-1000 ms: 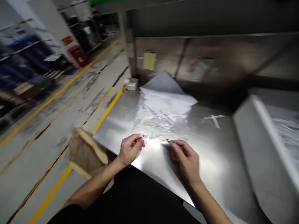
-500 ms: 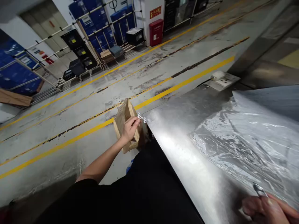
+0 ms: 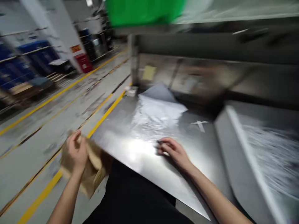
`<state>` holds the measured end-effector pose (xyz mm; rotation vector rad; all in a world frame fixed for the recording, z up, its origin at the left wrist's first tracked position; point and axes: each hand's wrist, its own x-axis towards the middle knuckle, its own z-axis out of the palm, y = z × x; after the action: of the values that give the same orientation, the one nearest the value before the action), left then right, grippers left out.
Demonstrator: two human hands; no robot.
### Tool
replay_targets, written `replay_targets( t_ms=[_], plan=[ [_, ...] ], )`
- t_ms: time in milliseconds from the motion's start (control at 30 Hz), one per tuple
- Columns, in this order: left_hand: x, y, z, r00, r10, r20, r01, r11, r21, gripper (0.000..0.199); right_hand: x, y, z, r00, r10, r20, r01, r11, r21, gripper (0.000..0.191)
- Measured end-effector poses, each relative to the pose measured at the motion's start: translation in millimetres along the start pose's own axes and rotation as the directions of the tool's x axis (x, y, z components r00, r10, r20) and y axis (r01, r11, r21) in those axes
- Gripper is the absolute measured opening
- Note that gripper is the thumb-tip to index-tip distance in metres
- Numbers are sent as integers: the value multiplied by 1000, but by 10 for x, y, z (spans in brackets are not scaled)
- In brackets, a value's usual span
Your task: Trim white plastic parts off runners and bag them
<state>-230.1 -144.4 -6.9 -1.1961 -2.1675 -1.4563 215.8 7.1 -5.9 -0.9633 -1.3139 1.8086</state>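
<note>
My left hand (image 3: pixel 77 152) is above the mouth of a brown paper bag (image 3: pixel 90 174) beside the table's left edge. Its fingers are curled loosely with the thumb apart, and nothing shows between them. Over the metal table (image 3: pixel 147 165), my right hand (image 3: pixel 174 152) is closed on a small metal tool (image 3: pixel 159 142), mostly hidden by the fingers and blurred. Just beyond that hand lies a clear plastic bag (image 3: pixel 151 124) with a white and grey sheet (image 3: pixel 161 102). Farther right, a thin white branched piece (image 3: pixel 200 125) rests on the metal.
A white bin (image 3: pixel 243 155) holding many blurred white pieces (image 3: pixel 273 155) stands at the right. A socket block (image 3: pixel 131 91) is at the table's far left corner. Green material (image 3: pixel 144 12) hangs overhead. Racks with blue crates (image 3: pixel 39 56) and a red box (image 3: pixel 83 63) line the floor's far side.
The view has swung right, bringing the bin and more table into sight. The white branched piece in my left hand is no longer visible there. My right hand still grips the metal tool.
</note>
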Motion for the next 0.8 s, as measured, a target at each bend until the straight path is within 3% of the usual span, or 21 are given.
replay_targets(
  t_ms=[67, 167, 233, 333, 433, 533, 600, 667, 733, 800],
  plan=[
    [264, 358, 319, 969, 245, -22, -246, 966, -85, 40, 78, 51, 12, 997, -41, 63, 32, 991, 132, 56],
    [574, 1128, 806, 838, 543, -52, -537, 802, -262, 36, 198, 139, -21, 990, -134, 44, 124, 976, 179, 69],
    [662, 1787, 1053, 717, 692, -89, -664, 638, -389, 38, 252, 181, -36, 981, -181, 67, 164, 965, 202, 70],
    [607, 2888, 1273, 479, 863, -161, -772, 327, -545, 47, 282, 226, -50, 969, -235, 81, 211, 949, 233, 65],
    [376, 3993, 1416, 233, 934, -270, -780, 13, -626, 51, 286, 254, -85, 961, -263, 87, 234, 939, 251, 61],
    [-8, 5004, 1572, -15, 919, -395, -720, -284, -633, 44, 285, 261, -122, 956, -272, 105, 239, 937, 256, 59],
    [-336, 5577, 1667, -202, 864, -461, -708, -454, -541, 42, 279, 256, -132, 958, -260, 119, 224, 941, 252, 57],
    [-680, 6040, 1723, -379, 817, -434, -717, -556, -420, 50, 272, 246, -129, 963, -232, 137, 193, 948, 252, 58],
    [-984, 6382, 1732, -502, 786, -359, -721, -610, -328, 58, 265, 232, -118, 967, -214, 142, 175, 953, 248, 63],
    [-1200, 6618, 1714, -553, 779, -294, -727, -624, -285, 57, 262, 223, -109, 969, -211, 128, 177, 956, 232, 69]
  ],
)
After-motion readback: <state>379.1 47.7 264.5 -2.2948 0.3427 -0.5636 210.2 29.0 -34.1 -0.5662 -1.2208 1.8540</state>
